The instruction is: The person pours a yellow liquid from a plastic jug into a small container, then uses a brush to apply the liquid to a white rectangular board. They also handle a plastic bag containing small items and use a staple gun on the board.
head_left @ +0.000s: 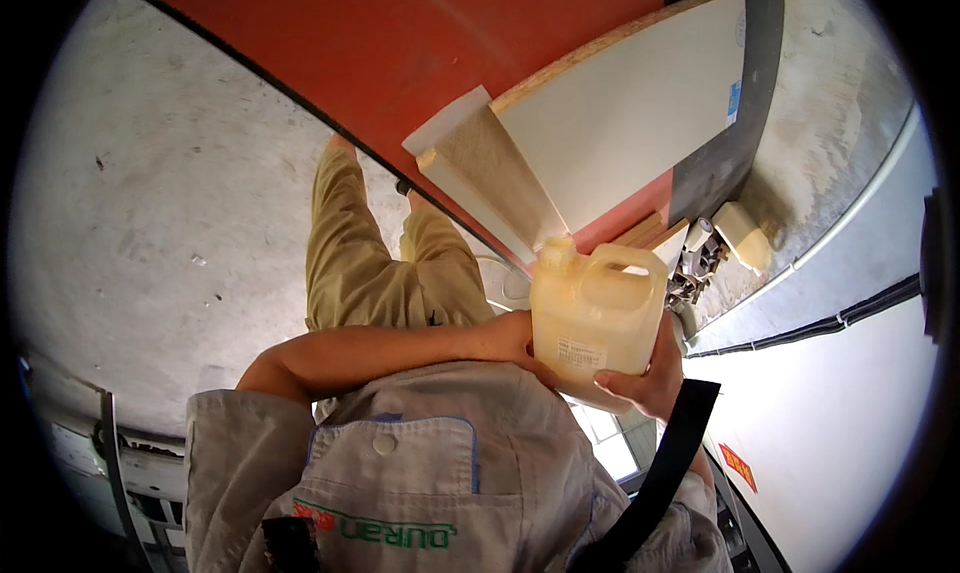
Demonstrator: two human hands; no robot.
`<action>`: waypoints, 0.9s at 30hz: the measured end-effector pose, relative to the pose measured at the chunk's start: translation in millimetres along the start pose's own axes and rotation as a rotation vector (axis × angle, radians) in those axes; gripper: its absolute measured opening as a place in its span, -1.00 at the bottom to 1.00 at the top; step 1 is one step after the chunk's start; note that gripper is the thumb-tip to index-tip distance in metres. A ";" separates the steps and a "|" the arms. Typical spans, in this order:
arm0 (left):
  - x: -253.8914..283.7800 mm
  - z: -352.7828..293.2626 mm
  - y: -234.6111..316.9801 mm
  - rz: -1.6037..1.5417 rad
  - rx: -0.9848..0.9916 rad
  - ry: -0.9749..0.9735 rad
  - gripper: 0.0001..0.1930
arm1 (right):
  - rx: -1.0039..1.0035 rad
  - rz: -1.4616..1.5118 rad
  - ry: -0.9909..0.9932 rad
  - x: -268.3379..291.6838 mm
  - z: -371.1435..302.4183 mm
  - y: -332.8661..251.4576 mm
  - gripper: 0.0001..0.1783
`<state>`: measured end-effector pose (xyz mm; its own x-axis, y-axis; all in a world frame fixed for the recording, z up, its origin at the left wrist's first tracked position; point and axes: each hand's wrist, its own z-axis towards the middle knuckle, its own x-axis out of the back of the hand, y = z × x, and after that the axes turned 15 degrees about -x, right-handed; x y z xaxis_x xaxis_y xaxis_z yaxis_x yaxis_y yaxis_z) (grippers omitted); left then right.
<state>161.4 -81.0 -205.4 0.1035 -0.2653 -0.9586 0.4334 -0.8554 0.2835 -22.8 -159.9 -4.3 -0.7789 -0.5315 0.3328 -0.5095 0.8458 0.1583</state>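
Observation:
A yellowish translucent plastic jug [600,318] is held up in front of my chest, its capped neck and moulded handle towards the top. It has a small white printed label [580,353] on its near face. My left hand [522,345] grips the jug's left side, with part of the fingers hidden behind it. Round the lower right side my right hand [652,378] is closed, its thumb lying across the jug's near face.
Ahead is a red-topped surface [400,53] with a dark edge. On it lie a large pale board [630,103] and a narrower board piece [490,173]. Metal parts [695,273] and another yellowish container [742,235] are at the right, near a wall pipe [845,213].

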 end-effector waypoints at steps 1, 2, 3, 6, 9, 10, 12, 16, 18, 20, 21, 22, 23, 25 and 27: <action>0.1 -0.6 1.8 0.022 -0.020 -0.005 -0.34 | 0.025 0.090 -0.014 -2.7 0.2 7.4 0.11; -0.9 -2.2 3.5 0.045 -0.039 -0.010 -0.35 | 0.041 0.145 -0.010 -5.2 -0.5 13.4 0.12; -2.8 -3.2 10.9 0.075 -0.005 0.008 -0.38 | 0.068 0.201 -0.003 -6.7 0.6 16.4 0.12; -3.7 -12.2 28.4 0.307 0.118 -0.040 -0.48 | 0.100 0.251 0.002 -7.1 3.1 31.7 0.13; 16.3 -34.8 43.2 0.540 0.236 -0.055 -0.63 | 0.166 0.315 -0.026 1.3 6.9 37.8 0.13; 14.0 -48.3 65.9 0.442 0.251 0.061 -0.69 | 0.178 0.359 -0.031 0.2 2.3 37.8 0.11; -24.7 -64.1 122.3 0.423 0.029 0.106 -0.77 | 0.214 0.436 -0.065 -1.4 -6.7 36.1 0.09; -148.0 -47.4 195.6 0.121 -0.684 -0.415 -0.66 | 0.425 0.301 0.004 -4.3 7.2 69.9 0.10; -215.0 -39.2 195.0 -0.150 -0.940 -0.447 -0.59 | 0.446 0.279 0.024 -8.5 4.3 73.4 0.11; -253.3 -24.8 177.0 -0.327 -1.156 -0.452 -0.56 | 0.466 0.321 0.040 -14.6 -3.9 73.8 0.11; -253.9 -15.9 172.9 -0.364 -1.220 -0.492 -0.55 | 0.399 0.412 0.015 -17.8 -15.9 72.1 0.12; -253.2 -8.9 170.9 -0.391 -1.278 -0.535 -0.55 | 0.396 0.379 0.053 -21.8 -18.3 75.3 0.13; -256.7 -10.9 166.0 -0.408 -1.290 -0.516 -0.56 | 0.391 0.347 0.091 -25.6 -20.3 77.8 0.13; -254.7 -11.7 168.9 -0.450 -1.282 -0.531 -0.56 | 0.345 0.235 0.188 -33.0 -25.9 77.6 0.15; -240.4 -8.5 181.1 -0.461 -1.233 -0.610 -0.56 | 0.297 0.255 0.182 -39.4 -29.1 78.0 0.16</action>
<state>222.6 -168.4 76.2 -0.5086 -0.4908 -0.7075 0.8348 -0.0797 -0.5448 -21.2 -71.6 22.0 -0.8302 -0.2677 0.4889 -0.4125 0.8850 -0.2158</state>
